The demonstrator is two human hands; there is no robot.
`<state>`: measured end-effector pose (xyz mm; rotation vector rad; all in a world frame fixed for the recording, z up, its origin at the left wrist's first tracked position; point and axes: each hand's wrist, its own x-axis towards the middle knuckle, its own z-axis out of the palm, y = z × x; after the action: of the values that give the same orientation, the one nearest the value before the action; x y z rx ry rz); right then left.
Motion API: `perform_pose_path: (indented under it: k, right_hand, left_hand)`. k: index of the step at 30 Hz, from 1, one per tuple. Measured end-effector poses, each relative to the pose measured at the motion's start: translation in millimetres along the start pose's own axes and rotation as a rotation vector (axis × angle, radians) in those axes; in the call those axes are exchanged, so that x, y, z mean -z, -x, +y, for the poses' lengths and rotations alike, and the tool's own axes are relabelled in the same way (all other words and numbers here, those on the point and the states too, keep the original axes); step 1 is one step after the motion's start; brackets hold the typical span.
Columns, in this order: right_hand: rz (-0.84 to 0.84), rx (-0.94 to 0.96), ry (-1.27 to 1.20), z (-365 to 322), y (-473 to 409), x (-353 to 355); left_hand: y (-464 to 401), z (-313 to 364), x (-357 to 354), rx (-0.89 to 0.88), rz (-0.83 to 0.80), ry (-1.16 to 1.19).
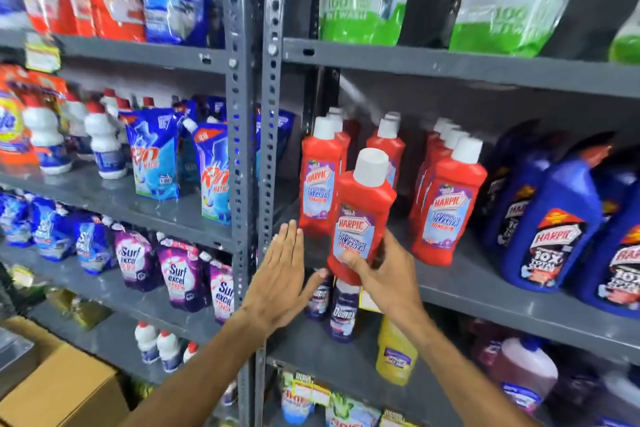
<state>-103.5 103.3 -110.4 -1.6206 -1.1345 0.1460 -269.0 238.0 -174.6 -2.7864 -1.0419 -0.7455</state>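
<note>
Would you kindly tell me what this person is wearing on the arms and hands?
The left grip and the right grip are bare hands: no gloves, rings, watch or bands show. Both forearms are uncovered as well, with no sleeve in view down to the picture's lower edge.

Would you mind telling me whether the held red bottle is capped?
Capped: a white cap tops the red bottle that the right hand grips.
</note>
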Motion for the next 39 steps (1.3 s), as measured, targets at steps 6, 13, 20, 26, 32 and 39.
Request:
perform_pose_path:
  k: [6,13,20,26,32,39]
  right_hand:
    - [0.008,0.003,0.072,-1,-54,6]
    - [-0.028,-0.041,0.09,22,-86,0]
    - [-0.058,-0.048,-0.013,34,-93,1]
    - [-0.16,-0.102,0.023,56,-90,2]
    - [-0.114,-0.142,0.01,62,-93,0]
    - [-0.101,-0.174,-0.035,65,-94,2]
  left_hand:
    - [-31,7,-8,0.125,-0.082,0.019]
    - [-38,16,-22,0.247,-0.082,-0.028]
    - [-38,15,-32,0.247,-0.069,-0.082]
    - [-38,15,-30,0.238,-0.037,-0.102]
    - [-37,14,-31,0.232,-0.029,-0.114]
    - [-37,15,-27,0.232,-0.043,-0.143]
